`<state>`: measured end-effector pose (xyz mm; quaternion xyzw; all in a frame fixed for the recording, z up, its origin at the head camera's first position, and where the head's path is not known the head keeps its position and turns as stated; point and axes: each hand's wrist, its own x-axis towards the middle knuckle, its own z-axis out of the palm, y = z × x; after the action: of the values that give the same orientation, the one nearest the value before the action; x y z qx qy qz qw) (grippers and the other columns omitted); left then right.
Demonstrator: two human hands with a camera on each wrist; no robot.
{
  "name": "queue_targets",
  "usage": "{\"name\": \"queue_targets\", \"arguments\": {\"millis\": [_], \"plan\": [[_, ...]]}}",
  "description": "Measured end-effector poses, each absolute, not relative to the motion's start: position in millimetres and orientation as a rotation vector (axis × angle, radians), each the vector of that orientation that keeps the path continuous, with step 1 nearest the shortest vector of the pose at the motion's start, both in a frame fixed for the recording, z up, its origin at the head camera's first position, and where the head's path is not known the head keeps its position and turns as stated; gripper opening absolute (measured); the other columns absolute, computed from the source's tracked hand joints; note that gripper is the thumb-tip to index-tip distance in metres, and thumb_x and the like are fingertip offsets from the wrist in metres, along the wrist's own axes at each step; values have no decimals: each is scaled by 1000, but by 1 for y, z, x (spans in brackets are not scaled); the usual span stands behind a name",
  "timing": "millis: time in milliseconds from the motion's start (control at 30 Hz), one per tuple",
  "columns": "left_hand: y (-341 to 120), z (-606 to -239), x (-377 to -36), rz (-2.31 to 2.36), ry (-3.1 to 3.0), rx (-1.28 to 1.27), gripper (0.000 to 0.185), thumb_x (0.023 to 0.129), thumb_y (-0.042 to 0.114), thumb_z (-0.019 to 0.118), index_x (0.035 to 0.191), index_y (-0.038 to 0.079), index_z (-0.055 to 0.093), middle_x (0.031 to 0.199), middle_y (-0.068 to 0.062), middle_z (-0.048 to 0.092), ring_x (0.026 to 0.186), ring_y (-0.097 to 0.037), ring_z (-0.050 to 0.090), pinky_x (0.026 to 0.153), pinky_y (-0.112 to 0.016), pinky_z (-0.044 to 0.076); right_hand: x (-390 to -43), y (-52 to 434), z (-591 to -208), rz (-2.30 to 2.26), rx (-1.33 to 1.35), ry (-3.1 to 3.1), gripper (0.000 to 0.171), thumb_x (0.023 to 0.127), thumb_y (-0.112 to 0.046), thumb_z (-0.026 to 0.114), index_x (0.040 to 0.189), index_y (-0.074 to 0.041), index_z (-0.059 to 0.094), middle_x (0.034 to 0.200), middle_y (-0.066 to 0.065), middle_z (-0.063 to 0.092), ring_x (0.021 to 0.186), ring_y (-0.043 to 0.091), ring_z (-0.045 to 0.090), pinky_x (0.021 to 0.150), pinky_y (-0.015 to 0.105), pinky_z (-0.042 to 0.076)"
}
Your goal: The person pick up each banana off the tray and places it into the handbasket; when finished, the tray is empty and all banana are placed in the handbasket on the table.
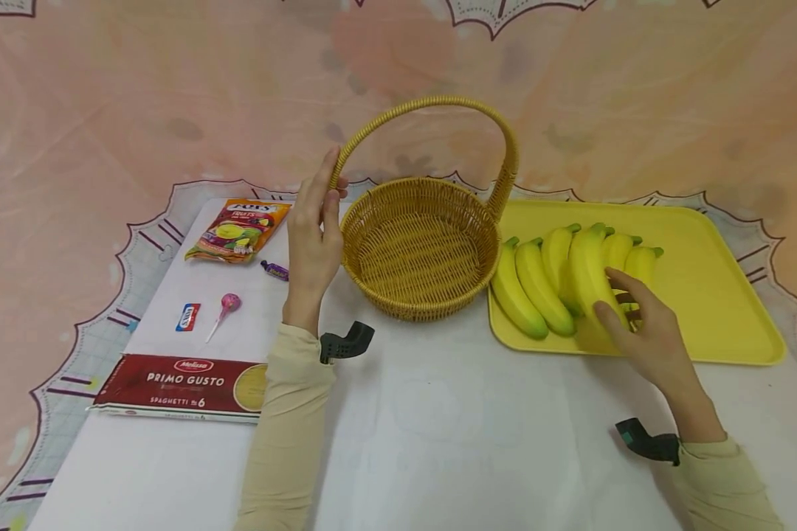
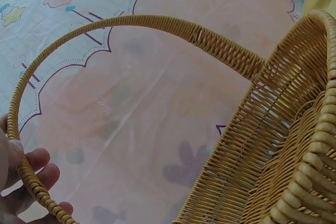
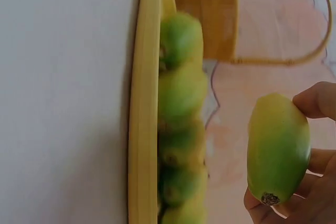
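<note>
My left hand (image 1: 314,243) grips the left side of the tall handle (image 1: 438,102) of a round golden wicker basket (image 1: 425,254). Up close in the left wrist view, the fingers and thumb wrap round the handle (image 2: 31,77). With my right hand (image 1: 654,335) I hold a yellow banana (image 1: 587,269) between thumb and fingers, raised over a yellow tray (image 1: 724,295). The right wrist view shows the green tip of this banana (image 3: 278,150), apart from the others. Several more bananas (image 1: 518,295) lie side by side on the tray's left half.
Left of the basket lie an orange candy bag (image 1: 239,230), a purple wrapped candy (image 1: 275,271), a pink lollipop (image 1: 229,302), a small red and blue packet (image 1: 188,317) and a red spaghetti pack (image 1: 179,387). The tray's left edge is right beside the basket.
</note>
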<state>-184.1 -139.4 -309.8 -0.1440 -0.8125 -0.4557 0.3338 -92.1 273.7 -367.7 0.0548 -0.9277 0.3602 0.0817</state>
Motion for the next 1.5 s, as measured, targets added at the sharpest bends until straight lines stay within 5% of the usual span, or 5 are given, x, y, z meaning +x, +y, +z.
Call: {"name": "queue_targets", "arguments": {"millis": [433, 767, 1100, 1400, 1500], "plan": [[-135, -306, -180, -1207, -2122, -364, 41, 102, 16, 40, 143, 20, 43, 102, -14, 59, 96, -22, 55, 81, -29, 43, -111, 204, -366, 1115, 497, -2743, 52, 93, -23, 59, 141, -12, 43, 131, 12, 54, 107, 25, 52, 77, 26, 40], [-133, -306, -177, -1221, -2134, -343, 42, 102, 17, 40, 143, 22, 42, 108, -13, 59, 99, -19, 56, 82, -29, 45, -141, 141, -349, 1187, 591, -2778, 54, 93, -31, 57, 143, -18, 41, 134, 8, 52, 115, 25, 52, 91, 42, 42], [-131, -306, -175, -1210, -2161, -316, 43, 101, 19, 40, 144, 26, 41, 104, -15, 59, 97, -19, 55, 80, -28, 44, -176, 80, -347, 1149, 666, -2860, 55, 92, -33, 57, 140, -10, 43, 136, 8, 51, 112, 20, 54, 93, 39, 45], [-129, -307, -176, -1217, -2155, -328, 43, 101, 19, 40, 144, 25, 42, 103, -15, 59, 97, -19, 54, 78, -26, 42, -187, 44, -356, 949, 772, -3129, 58, 92, -33, 57, 141, -5, 40, 124, 8, 56, 94, 18, 54, 78, 32, 47], [-131, -306, -175, -1224, -2146, -325, 43, 101, 18, 40, 144, 24, 42, 103, -15, 58, 97, -19, 54, 77, -26, 41, -189, 39, -355, 947, 901, -3169, 56, 94, -32, 56, 140, -4, 40, 123, 8, 55, 99, 19, 54, 85, 33, 46]]}}
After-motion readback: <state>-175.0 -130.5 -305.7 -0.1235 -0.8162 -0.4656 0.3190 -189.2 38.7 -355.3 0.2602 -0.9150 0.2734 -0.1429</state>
